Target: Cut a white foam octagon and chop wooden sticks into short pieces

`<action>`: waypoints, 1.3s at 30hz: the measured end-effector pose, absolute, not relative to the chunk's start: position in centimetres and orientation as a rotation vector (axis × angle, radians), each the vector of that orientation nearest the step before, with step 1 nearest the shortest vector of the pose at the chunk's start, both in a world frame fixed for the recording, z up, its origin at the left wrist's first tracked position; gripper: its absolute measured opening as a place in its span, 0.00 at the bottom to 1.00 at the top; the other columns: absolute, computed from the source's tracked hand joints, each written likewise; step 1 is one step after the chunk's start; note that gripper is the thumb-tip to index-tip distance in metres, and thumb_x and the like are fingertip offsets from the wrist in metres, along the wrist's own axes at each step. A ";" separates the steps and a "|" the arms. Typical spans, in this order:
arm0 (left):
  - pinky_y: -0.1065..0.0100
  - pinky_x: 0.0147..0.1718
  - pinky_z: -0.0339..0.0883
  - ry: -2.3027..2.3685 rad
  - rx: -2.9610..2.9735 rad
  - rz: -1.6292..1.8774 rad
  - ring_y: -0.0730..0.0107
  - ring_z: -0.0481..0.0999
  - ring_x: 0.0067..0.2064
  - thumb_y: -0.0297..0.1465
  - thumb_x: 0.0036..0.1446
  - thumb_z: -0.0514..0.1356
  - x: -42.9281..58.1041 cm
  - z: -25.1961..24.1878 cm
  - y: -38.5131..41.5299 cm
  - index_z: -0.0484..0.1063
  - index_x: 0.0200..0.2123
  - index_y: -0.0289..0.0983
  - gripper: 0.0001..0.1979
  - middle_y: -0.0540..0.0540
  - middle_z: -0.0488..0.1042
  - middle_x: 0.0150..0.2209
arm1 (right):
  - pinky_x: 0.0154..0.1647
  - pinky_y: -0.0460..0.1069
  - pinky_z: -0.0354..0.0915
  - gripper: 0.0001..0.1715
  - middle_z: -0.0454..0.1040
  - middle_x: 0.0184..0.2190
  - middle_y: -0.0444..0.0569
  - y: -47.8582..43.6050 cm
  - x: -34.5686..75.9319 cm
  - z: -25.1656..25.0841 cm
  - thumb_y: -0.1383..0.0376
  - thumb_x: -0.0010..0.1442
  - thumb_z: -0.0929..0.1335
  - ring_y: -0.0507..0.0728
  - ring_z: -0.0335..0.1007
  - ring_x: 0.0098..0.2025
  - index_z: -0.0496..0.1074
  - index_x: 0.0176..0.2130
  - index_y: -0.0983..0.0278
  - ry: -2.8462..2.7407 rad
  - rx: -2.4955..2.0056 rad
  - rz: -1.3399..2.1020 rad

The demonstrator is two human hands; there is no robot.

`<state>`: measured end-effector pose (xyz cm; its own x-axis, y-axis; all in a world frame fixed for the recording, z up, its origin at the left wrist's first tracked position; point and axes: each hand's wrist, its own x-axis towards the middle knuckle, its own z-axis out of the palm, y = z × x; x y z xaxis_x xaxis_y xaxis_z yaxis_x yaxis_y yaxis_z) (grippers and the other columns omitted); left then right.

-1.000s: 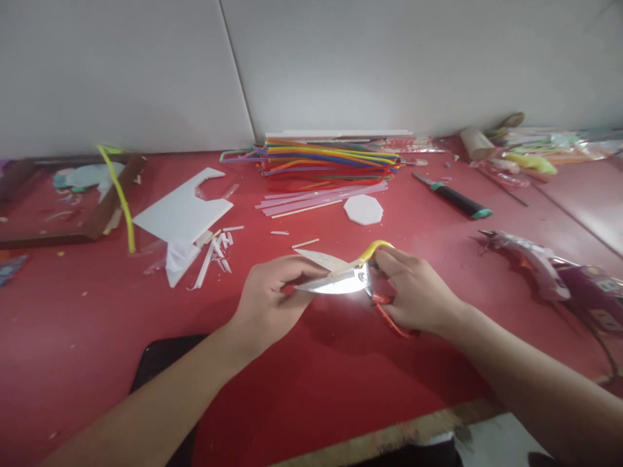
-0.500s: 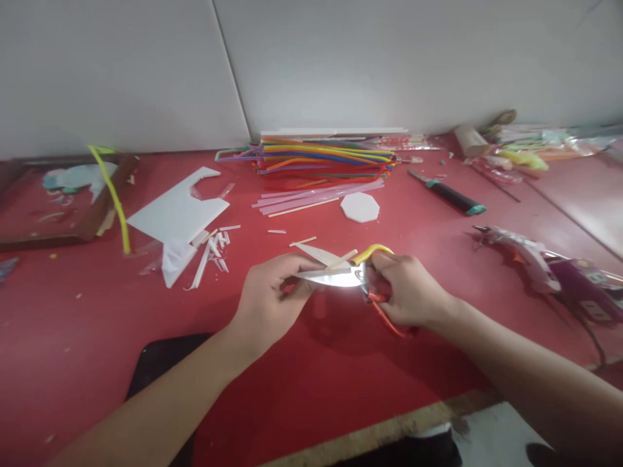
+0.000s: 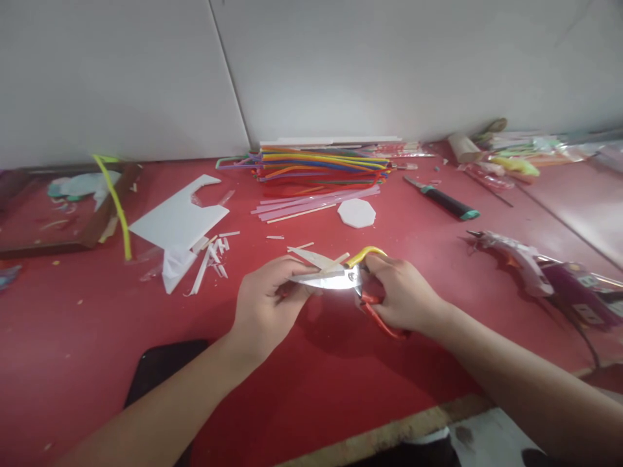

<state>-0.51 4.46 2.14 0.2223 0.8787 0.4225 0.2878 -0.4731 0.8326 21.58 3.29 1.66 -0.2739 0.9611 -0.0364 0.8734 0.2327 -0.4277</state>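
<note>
My right hand [image 3: 406, 292] is wrapped round the yellow and red handles of a pair of scissors [image 3: 335, 279], whose blades are spread and point left. A thin pale wooden stick [image 3: 337, 262] lies between the blades, its upper end sticking out beyond them. My left hand [image 3: 270, 301] is closed in a pinch at the stick's lower end, by the blade tips; the blade partly hides its fingertips. Just past the blades, a short stick piece [image 3: 300, 247] lies on the red table. Farther back is a white octagonal piece [image 3: 357, 213].
Behind are pink strips [image 3: 311, 202] and a bundle of colourful pipe cleaners [image 3: 326, 162]. Cut white board [image 3: 178, 217] and scraps [image 3: 214, 256] lie left, near a tray [image 3: 92, 237]. A black phone-like slab [image 3: 160, 370] is under my left forearm. A utility knife [image 3: 448, 201] and glue gun [image 3: 516, 259] lie right.
The view has shifted slightly. Both hands keep their grips, and the scissors' blades stay apart around the stick with little other movement.
</note>
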 end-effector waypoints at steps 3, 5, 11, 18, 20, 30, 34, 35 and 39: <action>0.78 0.28 0.72 1.055 1.936 1.248 0.76 0.78 0.30 0.20 0.51 0.63 -0.8 2.2 4.5 0.76 0.31 0.40 0.09 0.54 0.80 0.29 | 0.26 0.50 0.54 0.11 0.68 0.29 0.50 3.1 21.5 1.8 0.59 0.47 0.63 0.55 0.59 0.26 0.56 0.30 0.60 -2.268 -1.713 0.501; 0.77 0.26 0.71 1.054 1.959 1.251 0.75 0.78 0.28 0.21 0.51 0.63 -0.9 2.2 4.5 0.76 0.31 0.40 0.08 0.53 0.80 0.28 | 0.26 0.50 0.55 0.11 0.68 0.29 0.50 3.0 21.5 1.9 0.59 0.47 0.63 0.55 0.60 0.26 0.57 0.30 0.61 -2.267 -1.695 0.510; 0.79 0.27 0.72 1.028 2.015 1.275 0.76 0.79 0.28 0.22 0.51 0.64 -0.8 2.5 4.4 0.76 0.30 0.39 0.06 0.54 0.80 0.28 | 0.29 0.51 0.60 0.10 0.67 0.30 0.49 3.0 21.5 1.9 0.61 0.47 0.63 0.56 0.61 0.28 0.57 0.30 0.60 -2.249 -1.582 0.559; 0.79 0.30 0.72 1.003 2.168 1.236 0.76 0.79 0.31 0.20 0.53 0.61 -1.1 2.7 4.2 0.76 0.33 0.39 0.09 0.53 0.81 0.30 | 0.31 0.53 0.61 0.10 0.65 0.30 0.49 3.1 21.6 1.8 0.64 0.48 0.63 0.56 0.60 0.30 0.55 0.31 0.60 -2.265 -1.472 0.512; 0.78 0.31 0.72 0.980 2.221 1.249 0.76 0.79 0.31 0.20 0.53 0.61 -1.2 2.7 4.2 0.76 0.34 0.39 0.09 0.53 0.81 0.31 | 0.30 0.53 0.61 0.10 0.64 0.30 0.49 3.1 21.6 1.8 0.64 0.48 0.63 0.56 0.60 0.30 0.54 0.31 0.60 -2.266 -1.440 0.498; 0.76 0.29 0.72 0.988 2.281 1.220 0.74 0.79 0.28 0.19 0.52 0.59 -0.9 3.5 3.8 0.75 0.34 0.39 0.11 0.52 0.80 0.29 | 0.27 0.51 0.61 0.11 0.65 0.28 0.48 2.9 21.6 1.5 0.66 0.43 0.62 0.56 0.60 0.28 0.54 0.29 0.59 -2.266 -1.418 0.421; 0.75 0.27 0.72 1.012 2.286 1.221 0.73 0.79 0.27 0.20 0.53 0.59 -1.0 3.7 3.5 0.75 0.34 0.40 0.10 0.52 0.81 0.29 | 0.25 0.51 0.61 0.10 0.66 0.27 0.49 2.6 21.6 1.7 0.66 0.42 0.62 0.55 0.61 0.26 0.55 0.29 0.59 -2.256 -1.434 0.476; 0.75 0.27 0.72 1.023 2.279 1.216 0.73 0.79 0.27 0.20 0.53 0.58 -1.0 3.7 3.5 0.75 0.33 0.40 0.10 0.52 0.81 0.29 | 0.26 0.51 0.61 0.10 0.66 0.27 0.49 2.6 21.6 1.7 0.66 0.42 0.63 0.55 0.61 0.26 0.56 0.28 0.60 -2.253 -1.450 0.511; 0.76 0.25 0.71 1.065 2.221 1.201 0.74 0.78 0.25 0.21 0.53 0.59 -1.0 3.2 3.4 0.75 0.33 0.39 0.09 0.52 0.80 0.28 | 0.26 0.51 0.62 0.08 0.66 0.27 0.49 2.5 21.6 1.7 0.66 0.43 0.63 0.56 0.62 0.26 0.57 0.27 0.60 -2.249 -1.464 0.604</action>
<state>-0.96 3.39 3.24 0.3414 0.7760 0.5304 0.4336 -0.6307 0.6436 21.64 2.53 1.73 -0.3790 0.9213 0.0866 0.7540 0.3617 -0.5483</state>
